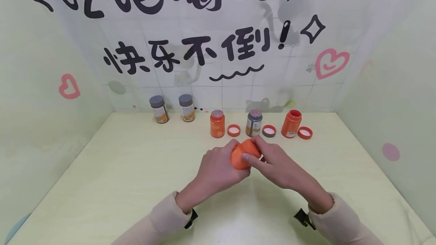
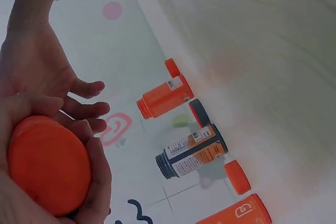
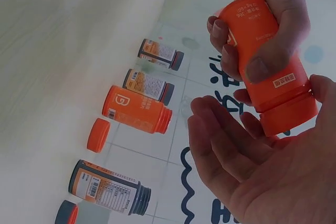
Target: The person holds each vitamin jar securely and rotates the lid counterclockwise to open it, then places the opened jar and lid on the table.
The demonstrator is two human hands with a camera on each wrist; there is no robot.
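At six o'clock from the uncapped grey bottle (image 1: 253,125), the left hand (image 1: 216,167) is gripping an orange bottle (image 1: 240,159), fingers wrapped; the right hand (image 1: 281,165), half-curled, is pinching its cap (image 3: 289,115). Uncapping is apparently proceeding, next calling for twisting.

Beige slvs (image 1: 161,216), blk wrist pcs (image 1: 304,218)

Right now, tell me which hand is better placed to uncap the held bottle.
Probably the right hand: its thumb is at the cap, while the left hand grips the bottle.
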